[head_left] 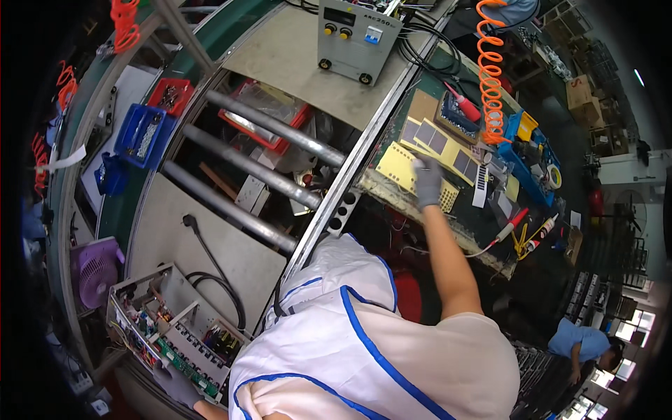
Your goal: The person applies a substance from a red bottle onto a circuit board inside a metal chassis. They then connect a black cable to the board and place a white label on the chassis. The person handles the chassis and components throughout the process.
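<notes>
My right hand (428,183), in a grey glove, reaches across the bench on the right. Its fingers are drawn together on a yellow label sheet (397,166) with rows of small round marks; the fingertips are partly hidden. Other yellow sheets with dark grey rectangles (434,138) lie just beyond it. At the lower left, my left hand (176,386), also gloved, closes on the near edge of an open machine casing (183,308). Green circuit boards and wiring show inside that casing. A black power cord with a plug (222,281) trails from it over the board.
A grey welding machine (355,43) stands at the far end of the line. Metal rollers (252,168) span a gap before it. On the bench lie a red-handled tool (514,222), a glue tube (542,231) and a blue tray (525,164). An orange coiled hose (490,70) hangs above.
</notes>
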A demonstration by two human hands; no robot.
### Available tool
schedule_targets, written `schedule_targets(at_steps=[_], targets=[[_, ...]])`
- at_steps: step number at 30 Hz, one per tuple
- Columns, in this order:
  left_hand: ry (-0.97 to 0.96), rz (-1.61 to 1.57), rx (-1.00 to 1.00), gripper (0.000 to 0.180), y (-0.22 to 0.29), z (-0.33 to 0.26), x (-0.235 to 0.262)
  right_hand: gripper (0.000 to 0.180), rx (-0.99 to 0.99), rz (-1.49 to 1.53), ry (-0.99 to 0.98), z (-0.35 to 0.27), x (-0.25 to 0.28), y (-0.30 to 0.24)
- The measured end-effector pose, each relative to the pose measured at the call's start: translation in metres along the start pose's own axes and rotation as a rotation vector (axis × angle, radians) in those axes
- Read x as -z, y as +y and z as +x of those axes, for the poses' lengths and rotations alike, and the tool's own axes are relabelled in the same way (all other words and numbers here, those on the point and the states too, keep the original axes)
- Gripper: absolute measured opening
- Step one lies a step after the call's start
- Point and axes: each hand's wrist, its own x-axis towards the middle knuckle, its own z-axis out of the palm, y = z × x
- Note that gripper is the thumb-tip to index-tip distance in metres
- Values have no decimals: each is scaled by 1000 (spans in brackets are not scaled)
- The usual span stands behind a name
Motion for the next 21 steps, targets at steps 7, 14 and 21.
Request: schedule_targets(at_steps=[7, 14, 21], targets=[[42, -829, 645, 24, 59, -11, -13, 23, 439, -908, -167, 226, 70, 94], [409, -469, 488, 40, 6, -16, -27, 26, 453, -945, -310, 319, -6, 115], [303, -147, 618, 43, 18, -58, -17, 29, 468, -514, -215, 265, -5, 34]])
